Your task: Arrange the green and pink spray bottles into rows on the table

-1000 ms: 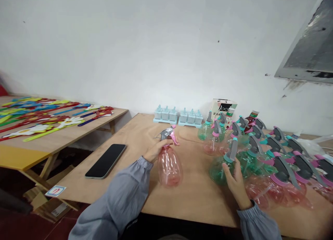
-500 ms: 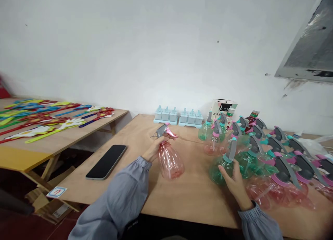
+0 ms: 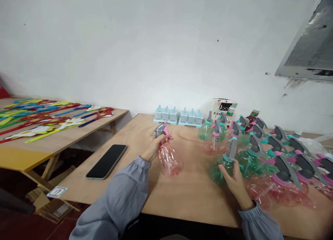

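Observation:
My left hand (image 3: 154,148) is wrapped round the neck of a pink see-through spray bottle (image 3: 170,160), just under its grey and pink trigger head. The bottle leans, its base toward the lower right; whether the base touches the table is hard to tell. On the right, my right hand (image 3: 234,177) grips a green see-through spray bottle (image 3: 218,168) with a teal collar and grey trigger, thumb on the near side and fingers behind. This one looks upright on the table. Beside it crowd several more green and pink spray bottles (image 3: 279,186).
Two pale blue ice-pop moulds (image 3: 191,118) stand at the wall, left of a printed box (image 3: 217,106). A phone (image 3: 106,162) lies on the wooden table (image 3: 187,201) at left. Another table holds several colourful hand-shaped clappers (image 3: 73,123). Capped drink bottles (image 3: 253,115) stand behind the sprayers.
My left hand has tilted the pink spray bottle slightly and turned its trigger head; the base has shifted up a little. My right hand and the green bottle look unchanged.

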`<action>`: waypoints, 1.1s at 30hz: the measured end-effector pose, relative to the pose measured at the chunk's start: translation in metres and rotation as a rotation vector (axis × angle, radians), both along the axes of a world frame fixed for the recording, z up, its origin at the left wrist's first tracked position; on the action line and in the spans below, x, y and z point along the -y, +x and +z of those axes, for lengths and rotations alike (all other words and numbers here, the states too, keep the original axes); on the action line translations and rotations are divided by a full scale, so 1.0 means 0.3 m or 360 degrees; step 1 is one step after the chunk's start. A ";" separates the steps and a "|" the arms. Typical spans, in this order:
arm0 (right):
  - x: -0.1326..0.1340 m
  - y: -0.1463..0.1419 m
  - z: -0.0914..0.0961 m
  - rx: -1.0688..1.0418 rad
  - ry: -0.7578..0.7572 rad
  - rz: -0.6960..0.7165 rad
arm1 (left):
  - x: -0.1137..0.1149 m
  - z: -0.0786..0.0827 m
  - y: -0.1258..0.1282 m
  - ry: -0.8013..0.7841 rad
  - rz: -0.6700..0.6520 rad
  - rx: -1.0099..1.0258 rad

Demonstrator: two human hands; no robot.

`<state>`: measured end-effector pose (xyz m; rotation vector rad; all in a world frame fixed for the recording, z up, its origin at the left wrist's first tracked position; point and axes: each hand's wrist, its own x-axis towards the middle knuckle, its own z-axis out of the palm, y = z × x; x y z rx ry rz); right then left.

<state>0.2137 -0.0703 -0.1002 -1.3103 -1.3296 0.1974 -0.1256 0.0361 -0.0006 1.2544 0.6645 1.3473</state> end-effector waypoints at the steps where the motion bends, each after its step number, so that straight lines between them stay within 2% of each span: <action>1: 0.001 0.000 0.001 0.0005 -0.0003 0.0000 | 0.000 0.003 -0.003 0.0024 0.0054 -0.0008; 5: 0.001 -0.001 -0.002 0.0023 0.0008 0.0022 | 0.007 0.029 -0.040 0.0154 0.0258 -0.0124; 10: -0.007 0.005 -0.020 0.0025 -0.0005 0.0010 | -0.029 0.024 -0.138 0.0445 0.0629 -0.0720; 12: -0.008 0.008 -0.024 0.0043 -0.0028 -0.0008 | -0.062 0.003 -0.170 0.0420 0.0732 -0.0859; 16: -0.004 0.007 -0.025 0.0071 -0.0024 0.0010 | -0.109 -0.048 -0.206 0.0365 0.0847 -0.0896; 21: 0.003 0.003 -0.024 0.0067 -0.0038 0.0023 | -0.076 -0.159 -0.247 0.0592 0.1056 -0.0902; 25: 0.003 -0.002 -0.026 0.0040 -0.0063 0.0024 | -0.068 -0.239 -0.309 0.0598 0.1097 -0.1384; 28: 0.003 -0.007 -0.034 0.0009 -0.0081 -0.0028 | -0.147 -0.225 -0.336 0.0423 0.0982 -0.1535; 30: 0.006 -0.014 -0.039 -0.0042 -0.0149 -0.0034 | -0.237 -0.184 -0.330 0.0356 0.0983 -0.1506; 33: 0.018 -0.031 -0.042 -0.0086 -0.0279 0.0100 | -0.381 -0.112 -0.298 0.0314 0.0959 -0.1421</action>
